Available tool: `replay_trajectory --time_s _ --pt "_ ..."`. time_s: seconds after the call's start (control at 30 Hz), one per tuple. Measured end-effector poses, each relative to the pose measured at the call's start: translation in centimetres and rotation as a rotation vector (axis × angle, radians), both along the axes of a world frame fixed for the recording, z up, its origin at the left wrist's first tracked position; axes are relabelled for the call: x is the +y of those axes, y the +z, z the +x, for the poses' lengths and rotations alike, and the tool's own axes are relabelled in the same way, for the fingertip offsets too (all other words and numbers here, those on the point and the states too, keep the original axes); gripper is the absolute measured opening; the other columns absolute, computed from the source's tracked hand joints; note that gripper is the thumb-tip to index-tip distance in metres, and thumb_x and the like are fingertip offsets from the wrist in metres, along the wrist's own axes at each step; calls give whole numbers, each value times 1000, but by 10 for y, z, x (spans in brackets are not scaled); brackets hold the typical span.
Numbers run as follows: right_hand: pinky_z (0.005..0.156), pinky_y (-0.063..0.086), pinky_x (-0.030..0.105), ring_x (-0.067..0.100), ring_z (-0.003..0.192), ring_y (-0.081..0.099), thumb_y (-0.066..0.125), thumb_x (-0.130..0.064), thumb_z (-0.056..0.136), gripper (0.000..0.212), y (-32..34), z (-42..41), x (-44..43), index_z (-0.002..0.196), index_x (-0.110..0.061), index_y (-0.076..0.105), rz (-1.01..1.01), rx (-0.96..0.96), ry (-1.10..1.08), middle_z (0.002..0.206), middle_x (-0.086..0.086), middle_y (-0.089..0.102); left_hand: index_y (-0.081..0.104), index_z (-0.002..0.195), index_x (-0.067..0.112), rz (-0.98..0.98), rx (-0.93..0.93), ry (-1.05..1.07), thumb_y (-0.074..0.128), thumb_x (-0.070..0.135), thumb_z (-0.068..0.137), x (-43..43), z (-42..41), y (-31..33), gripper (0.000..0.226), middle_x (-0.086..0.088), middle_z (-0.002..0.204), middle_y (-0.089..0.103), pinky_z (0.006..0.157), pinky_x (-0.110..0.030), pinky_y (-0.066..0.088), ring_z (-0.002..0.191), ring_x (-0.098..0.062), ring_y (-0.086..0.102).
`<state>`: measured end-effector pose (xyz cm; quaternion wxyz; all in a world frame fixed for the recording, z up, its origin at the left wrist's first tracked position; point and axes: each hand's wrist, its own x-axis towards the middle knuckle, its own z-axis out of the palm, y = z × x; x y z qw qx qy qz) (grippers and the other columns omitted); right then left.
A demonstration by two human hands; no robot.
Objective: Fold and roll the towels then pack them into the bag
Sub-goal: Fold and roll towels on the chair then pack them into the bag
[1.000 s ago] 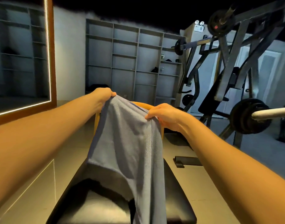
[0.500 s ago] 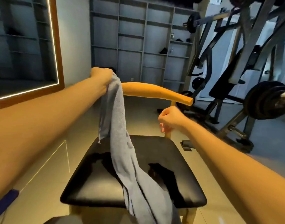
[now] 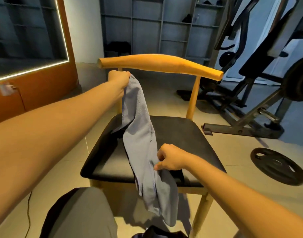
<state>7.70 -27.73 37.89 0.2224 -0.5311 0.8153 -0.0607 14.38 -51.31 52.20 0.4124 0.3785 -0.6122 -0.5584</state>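
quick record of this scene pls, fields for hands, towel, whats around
left hand: grips top end of the towel, raised by the chair backrest
right hand: pinches the towel lower down, above the seat front
towel state: grey, unfolded, hanging, tail past the seat's front edge
floor: weight plate at right

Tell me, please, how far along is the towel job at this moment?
Done: nothing yet; no folded or rolled towel shows. In hand: the left hand grips the towel at its top end, the right hand pinches it lower, over the chair seat; it hangs unfolded. Left: folding, rolling, packing. No bag is clearly visible.
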Motion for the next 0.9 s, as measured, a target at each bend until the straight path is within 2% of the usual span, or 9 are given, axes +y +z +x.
replay_trajectory --time_s 0.13,0.3,0.37,0.43,0.53,0.63,0.7,0.77,0.9 --pt "60 53 31 19 67 61 78 -24 88 33 52 -46 1 93 7 68 -50 -212 -114 78 14 65 56 134 12 -11 9 -2 61 32 100 0 4 4 40 -9 121 65 97 -35 54 109 -24 64" --pt "74 54 43 33 87 65 68 -27 93 26 83 -98 1 100 -1 69 -271 360 -317 97 19 70 63 131 7 -102 -13 52 59 28 100 0 12 -1 37 -13 117 68 87 -39 54 105 -29 66" --pt "75 58 43 30 86 67 70 -26 92 21 73 -96 11 97 -6 69 -283 292 -328 96 14 71 63 129 14 -92 -18 92 61 35 100 -2 13 -9 36 -8 116 68 74 -30 51 102 -24 65" --pt "72 62 38 27 79 71 72 -24 92 19 57 -88 27 91 -5 72 -262 73 -349 87 13 73 63 124 15 -81 -26 100 61 36 100 -1 15 -17 32 -3 108 66 65 -22 45 91 -17 61" --pt "70 62 36 25 74 73 75 -41 89 38 29 -79 45 85 -3 75 -169 -139 -345 80 13 75 65 107 18 -99 -6 114 59 31 101 3 16 -25 15 0 93 63 67 -23 45 90 -18 59" --pt "62 51 35 20 63 59 74 -70 73 67 12 -67 46 75 -3 72 -114 -77 -318 72 18 67 68 107 17 -123 33 133 58 28 102 9 22 -26 16 -1 96 64 65 -21 45 90 -17 60" --pt "58 40 37 19 58 47 67 -76 74 68 6 -54 37 61 -10 56 -157 30 -343 59 12 49 67 109 17 -124 24 127 57 30 103 8 23 -27 17 0 95 63 60 -19 43 85 -15 60" --pt "58 37 34 20 57 45 61 -74 82 64 2 -38 24 60 -16 47 -197 111 -386 55 4 44 65 106 18 -122 10 126 57 31 103 10 24 -27 16 0 92 62 61 -19 44 79 -13 59" --pt "72 45 34 27 82 59 58 -50 92 41 0 -20 -5 86 -10 63 -38 177 -468 79 5 60 69 112 13 -128 47 174 55 27 104 9 31 -26 22 -4 100 64 82 -29 53 92 -18 61"
